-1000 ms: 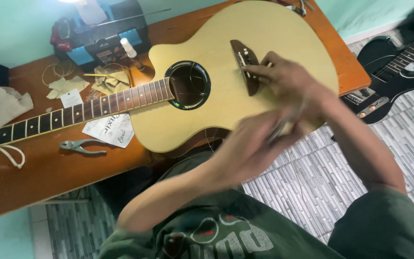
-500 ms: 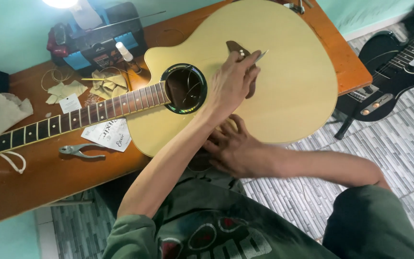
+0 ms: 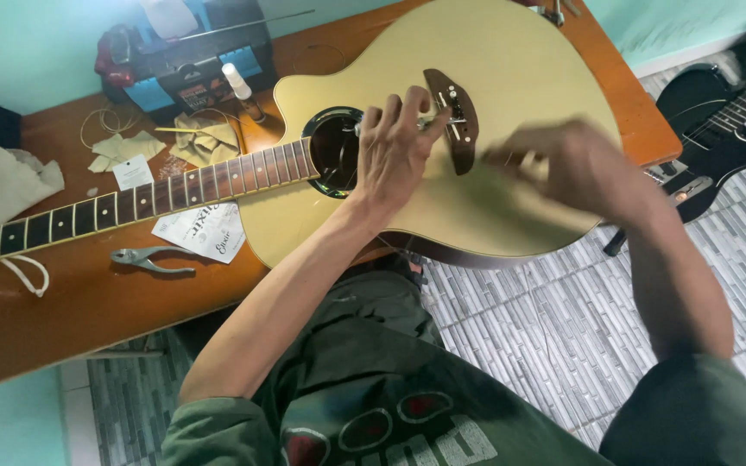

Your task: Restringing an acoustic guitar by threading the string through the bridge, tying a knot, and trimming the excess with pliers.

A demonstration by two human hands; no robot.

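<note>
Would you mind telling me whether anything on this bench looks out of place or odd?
The acoustic guitar shows no strings that I can see over its fretboard, and its lower edge overhangs the wooden table. The left hand rests by the bridge; the right hand is blurred. Pliers lie nearby.

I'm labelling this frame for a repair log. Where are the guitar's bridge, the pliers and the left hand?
bridge [image 3: 462, 142]: head view, lower half of the dark wooden strip.
pliers [image 3: 150, 258]: head view, where the handles meet the head.
left hand [image 3: 395, 155]: head view, back of the hand.
</note>
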